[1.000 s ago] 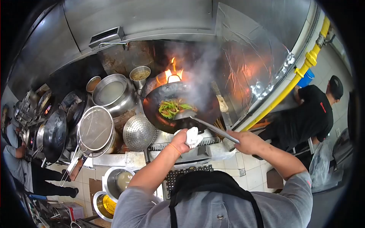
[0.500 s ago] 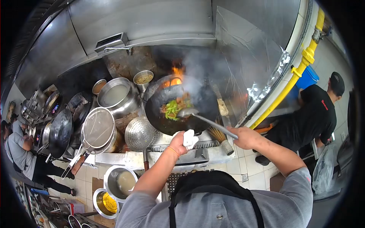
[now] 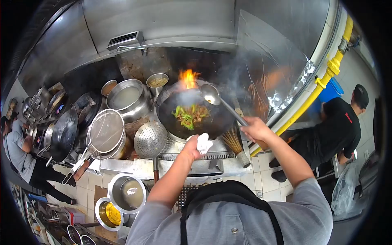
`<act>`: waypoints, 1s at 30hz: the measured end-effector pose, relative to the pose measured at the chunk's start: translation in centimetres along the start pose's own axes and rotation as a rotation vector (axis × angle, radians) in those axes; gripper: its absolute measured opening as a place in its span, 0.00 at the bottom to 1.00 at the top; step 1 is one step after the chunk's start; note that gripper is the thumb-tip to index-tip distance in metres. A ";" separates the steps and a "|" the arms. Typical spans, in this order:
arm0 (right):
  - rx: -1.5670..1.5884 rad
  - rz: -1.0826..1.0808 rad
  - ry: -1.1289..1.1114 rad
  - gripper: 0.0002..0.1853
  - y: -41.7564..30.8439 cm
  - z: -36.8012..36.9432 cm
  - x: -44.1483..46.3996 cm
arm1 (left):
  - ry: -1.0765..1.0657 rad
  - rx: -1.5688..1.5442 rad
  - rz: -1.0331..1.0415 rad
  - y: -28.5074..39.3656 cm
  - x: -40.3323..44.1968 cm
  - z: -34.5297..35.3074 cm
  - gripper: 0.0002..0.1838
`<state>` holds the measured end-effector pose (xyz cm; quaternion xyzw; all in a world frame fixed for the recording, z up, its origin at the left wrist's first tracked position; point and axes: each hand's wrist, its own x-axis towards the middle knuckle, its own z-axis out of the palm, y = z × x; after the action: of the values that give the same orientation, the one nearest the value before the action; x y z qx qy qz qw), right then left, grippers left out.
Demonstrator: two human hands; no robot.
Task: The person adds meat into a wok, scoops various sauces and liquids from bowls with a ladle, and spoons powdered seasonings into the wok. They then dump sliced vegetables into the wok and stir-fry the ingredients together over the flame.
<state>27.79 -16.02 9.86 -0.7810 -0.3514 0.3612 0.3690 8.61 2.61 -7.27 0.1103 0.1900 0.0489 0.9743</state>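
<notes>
A black wok [image 3: 216, 122] sits over the burner, with green pepper strips and browned pieces of food [image 3: 190, 116] in it. At its near edge my left hand [image 3: 193, 148] is closed around a folded white cloth [image 3: 204, 143], and the wok's near handle under the cloth is hidden. My right hand [image 3: 256, 130] is wrapped round the handle of a metal ladle [image 3: 210, 94]. The ladle's bowl hangs above the far right part of the wok, apart from the food, with a little something pale in it. Flames [image 3: 188, 78] rise behind the wok.
Left of the wok are a perforated skimmer [image 3: 150, 139], a mesh strainer [image 3: 107, 132] and a large steel pot [image 3: 126, 96]. A bamboo brush [image 3: 236, 143] lies at right. Below left stand pots of liquid [image 3: 127, 193] and yellow oil [image 3: 109, 213]. Co-workers [image 3: 335, 126] stand on both sides.
My right hand has lifted the ladle out of the food, up and away toward the wok's far side. The wok sits more level, the flames are taller and the smoke is thinner.
</notes>
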 end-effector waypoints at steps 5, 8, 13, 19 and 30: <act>0.243 0.087 0.154 0.07 2.0 5.4 11.9 | 0.169 0.085 -0.030 1.5 1.5 -0.7 0.14; 0.385 0.159 0.019 0.08 1.1 7.3 14.4 | 0.180 0.079 -0.050 2.2 1.9 -1.4 0.14; -0.662 -0.264 -0.047 0.27 0.4 6.1 10.5 | 0.371 0.226 -0.135 2.3 -1.4 3.5 0.15; -0.993 -0.120 -0.074 0.34 -2.0 4.2 -1.3 | 0.250 0.046 -0.127 2.7 4.8 -3.7 0.15; -0.933 -0.077 -0.092 0.33 0.9 3.4 -2.1 | 0.221 0.072 0.076 -3.0 -0.6 0.5 0.13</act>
<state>24.23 -17.02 8.17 -0.8331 -0.5207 0.1850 -0.0241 8.37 -0.45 -7.29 0.1461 0.2935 0.0908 0.9404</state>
